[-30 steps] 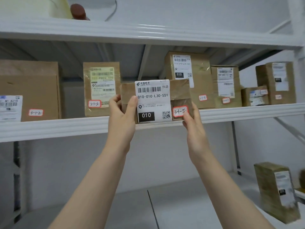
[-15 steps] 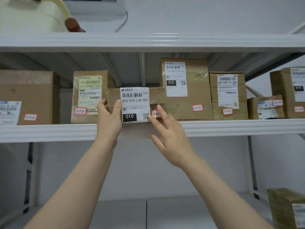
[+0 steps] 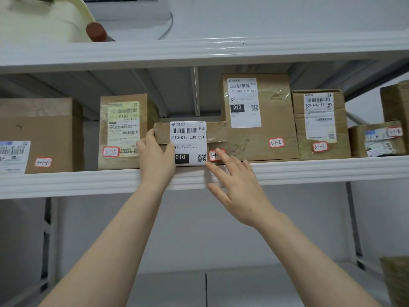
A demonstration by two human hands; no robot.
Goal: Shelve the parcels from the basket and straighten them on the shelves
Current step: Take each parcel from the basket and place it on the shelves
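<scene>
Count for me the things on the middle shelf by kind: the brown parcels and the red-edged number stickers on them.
Brown parcels: 7 (the rightmost is cut off by the frame)
Red-edged stickers: 6 (one is partly behind the right hand)
Total: 13

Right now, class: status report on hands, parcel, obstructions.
Left hand grips flat parcel at left end. Right hand open, fingertips on its front. Taller boxes close on both sides.
</scene>
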